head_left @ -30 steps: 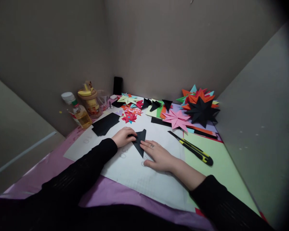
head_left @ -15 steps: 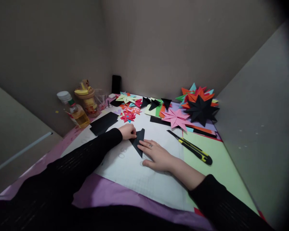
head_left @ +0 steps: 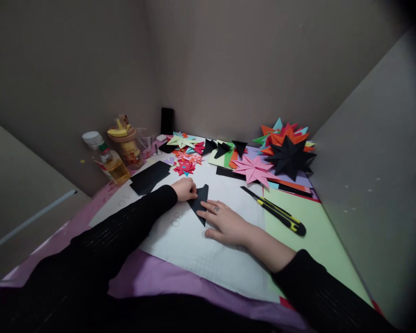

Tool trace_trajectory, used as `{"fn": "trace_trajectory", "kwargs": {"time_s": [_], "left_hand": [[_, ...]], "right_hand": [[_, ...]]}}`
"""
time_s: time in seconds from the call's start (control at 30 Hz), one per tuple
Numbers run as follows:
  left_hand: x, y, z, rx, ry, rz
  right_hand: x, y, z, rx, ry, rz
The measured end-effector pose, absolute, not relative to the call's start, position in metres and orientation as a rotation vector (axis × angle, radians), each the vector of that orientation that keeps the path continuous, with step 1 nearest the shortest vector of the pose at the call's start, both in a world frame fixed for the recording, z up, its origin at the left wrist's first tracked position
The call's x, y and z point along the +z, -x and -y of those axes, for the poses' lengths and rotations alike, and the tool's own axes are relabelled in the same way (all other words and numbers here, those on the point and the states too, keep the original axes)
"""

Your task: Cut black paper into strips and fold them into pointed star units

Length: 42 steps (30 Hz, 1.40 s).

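Note:
A small folded piece of black paper (head_left: 201, 200) lies on the white sheet (head_left: 180, 249), between my two hands. My left hand (head_left: 185, 189) is closed at its upper left edge, thumb and fingers pinching the paper there. From the right, my right hand (head_left: 225, 223) lies flat with its fingers stretched out, the fingertips resting on the paper's right edge; a ring shows on one finger. To the left of my left hand rests a flat stack of black paper (head_left: 150, 178).
A box cutter (head_left: 277, 212) lies right of my right hand. Behind are folded paper stars, a pink one (head_left: 254, 170) and a black one (head_left: 291, 158), and several black folded pieces (head_left: 223, 149). A bottle (head_left: 114, 167) and a clay-coloured pot (head_left: 128, 145) stand left.
Both hands stay on the black paper in almost the same place. The view has shifted very slightly; nothing has been picked up or let go.

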<state>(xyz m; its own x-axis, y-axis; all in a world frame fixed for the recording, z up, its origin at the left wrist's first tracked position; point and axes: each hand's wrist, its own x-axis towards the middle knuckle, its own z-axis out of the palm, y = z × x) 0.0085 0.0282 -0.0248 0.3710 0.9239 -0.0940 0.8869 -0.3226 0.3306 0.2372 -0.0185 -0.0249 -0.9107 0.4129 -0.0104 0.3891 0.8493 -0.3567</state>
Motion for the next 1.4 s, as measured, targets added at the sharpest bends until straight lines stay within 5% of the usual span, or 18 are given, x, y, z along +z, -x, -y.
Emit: {"fn": "trace_trajectory", "kwargs": {"time_s": [0.43, 1.0, 1.4], "left_hand": [[-0.029, -0.008, -0.012, 0.391, -2.23, -1.655], [-0.032, -0.017, -0.011, 0.272, -2.177, -1.734], [-0.026, -0.019, -0.01, 0.232, -2.184, -1.727]], "right_hand": [[-0.027, -0.235, 0.021, 0.48, 0.713, 2.984], [-0.023, -0.25, 0.019, 0.766, 0.47, 2.904], [-0.021, -0.244, 0.028, 0.668, 0.335, 2.892]]}}
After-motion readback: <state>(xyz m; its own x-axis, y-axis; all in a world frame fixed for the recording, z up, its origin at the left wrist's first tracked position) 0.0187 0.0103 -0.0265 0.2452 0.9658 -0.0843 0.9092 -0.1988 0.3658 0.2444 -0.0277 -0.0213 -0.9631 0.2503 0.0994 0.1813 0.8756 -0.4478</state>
